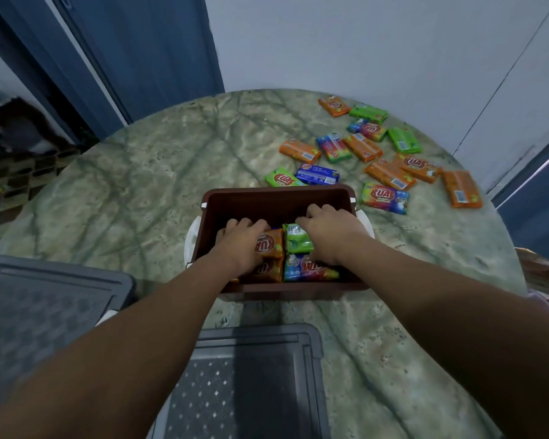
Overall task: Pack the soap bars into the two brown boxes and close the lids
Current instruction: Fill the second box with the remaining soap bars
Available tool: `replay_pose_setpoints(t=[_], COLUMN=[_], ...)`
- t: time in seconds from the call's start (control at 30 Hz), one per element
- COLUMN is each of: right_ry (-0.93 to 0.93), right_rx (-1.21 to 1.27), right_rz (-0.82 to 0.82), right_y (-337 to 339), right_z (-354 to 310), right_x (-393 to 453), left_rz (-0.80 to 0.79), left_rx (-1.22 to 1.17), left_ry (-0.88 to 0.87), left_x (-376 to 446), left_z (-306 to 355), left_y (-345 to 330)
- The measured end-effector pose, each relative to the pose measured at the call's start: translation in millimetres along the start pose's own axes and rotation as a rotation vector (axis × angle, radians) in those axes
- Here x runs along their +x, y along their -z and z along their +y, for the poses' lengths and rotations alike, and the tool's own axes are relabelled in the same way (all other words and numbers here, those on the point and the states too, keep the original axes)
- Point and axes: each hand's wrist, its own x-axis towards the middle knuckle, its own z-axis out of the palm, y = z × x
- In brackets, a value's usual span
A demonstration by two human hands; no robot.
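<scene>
Head view: both hands (244, 242) (327, 232) flat, fingers spread on soap bars (298, 239) inside brown box (276, 198)

Box (276, 198) on worktop (140, 201), both hands inside.
Loose bars (390, 172) lie behind and right; two lids (257, 343) in front.

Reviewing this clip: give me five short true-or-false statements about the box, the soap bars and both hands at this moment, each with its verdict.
1. Both hands are inside the brown box. True; the left hand and right hand rest on the packed soap bars.
2. The box is closed. False; it is open, with no lid on it.
3. Loose soap bars lie on the table beyond the box. True.
4. All the bars are orange. False; green, blue and multicoloured ones show too.
5. The box is full to its far wall. False; bare space remains there.
</scene>
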Motion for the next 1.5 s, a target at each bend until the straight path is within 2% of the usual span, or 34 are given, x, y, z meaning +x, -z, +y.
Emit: replay_pose_setpoints(t=[0.1, 0.3, 0.47, 0.57, 0.67, 0.7, 0.77, 0.83, 0.87, 0.93, 1.0, 1.07, 1.5], right_ry=[-0.006, -0.023, -0.047, -0.07, -0.07, -0.078, -0.183, -0.392, -0.502, -0.654, -0.676, -0.647, -0.625], right_rx=[-0.029, -0.041, -0.049, -0.06, 0.036, 0.087, 0.2, 0.324, 0.402, 0.554, 0.645, 0.691, 0.753], right_rz=[-0.002, -0.013, -0.045, -0.014, 0.081, 0.15, 0.339, 0.484, 0.488, 0.355, 0.21, 0.184, 0.229], right_y=[-1, 0, 7, 8, 2, 0, 1, 4, 7, 7, 2, -3, -12], right_z=[1, -1, -1, -2, -4, -3, 2, 10, 13, 18, 21, 23, 40], right_x=[2, 0, 3, 0, -1, -1, -2, -7, -10, -12, -13, -14, -27], left_rz=[0.035, 0.115, 0.14, 0.126, 0.078, 0.11, 0.33, 0.593, 0.644, 0.544, 0.356, 0.254, 0.322], left_rx=[0.055, -0.027, 0.003, 0.012, -0.007, -0.046, -0.083, 0.015, 0.09, 0.146, -0.121, -0.389, -0.349], left_ry=[-0.018, -0.065, -0.081, -0.064, -0.065, -0.066, -0.047, 0.029, 0.107, 0.304, 0.438, 0.477, 0.396], left_x=[8, 14, 18, 17, 6, 0, -11, -19, -21, -22, -21, -19, -16], left_z=[-1, -6, -7, -4, 2, 2, -1, -11, -17, -33, -42, -47, -29], left_y=[-6, -13, -14, -11, -6, -3, 7, 20, 25, 25, 19, 14, 10])
